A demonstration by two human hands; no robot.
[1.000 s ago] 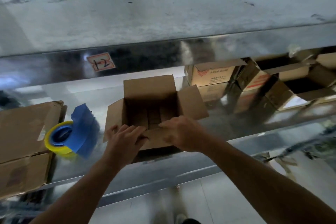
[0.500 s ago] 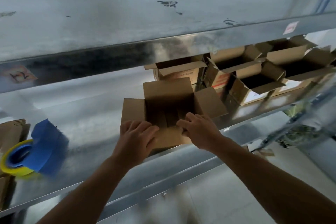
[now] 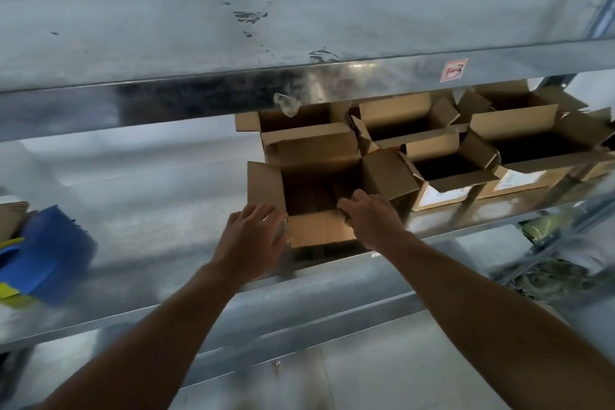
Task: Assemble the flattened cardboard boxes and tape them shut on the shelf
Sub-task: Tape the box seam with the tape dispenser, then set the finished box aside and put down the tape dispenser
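- the open cardboard box point(image 3: 316, 190) stands on the metal shelf point(image 3: 149, 196), close to its front edge and about midway along the visible stretch. its four top flaps are spread outward and its mouth faces up.
- the left hand point(image 3: 249, 236) is at the box's near left corner. its fingers point(image 3: 266, 213) are nearly straight and slightly apart, lying flat against the cardboard where the left flap meets the near flap. they are not wrapped around anything.
- the right hand point(image 3: 372, 223) is at the near right corner. its fingers point(image 3: 349, 203) are held close together and almost straight, and they point left across the top end of the near flap point(image 3: 319, 230) at the rim. the thumb is hidden, so any pinch from below cannot be seen.
- the near flap tilts out toward the front edge, between the two hands.
- other open boxes point(image 3: 449, 173) crowd the right part of the shelf, just behind and beside the handled box, which touches the one behind it.
- a blue tape dispenser point(image 3: 50, 253) with a yellow roll lies near the shelf's left end, well apart from the box. it is blurred.
- the upper shelf point(image 3: 233, 36) overhangs, with a red-bordered label point(image 3: 453, 69) on its front edge.
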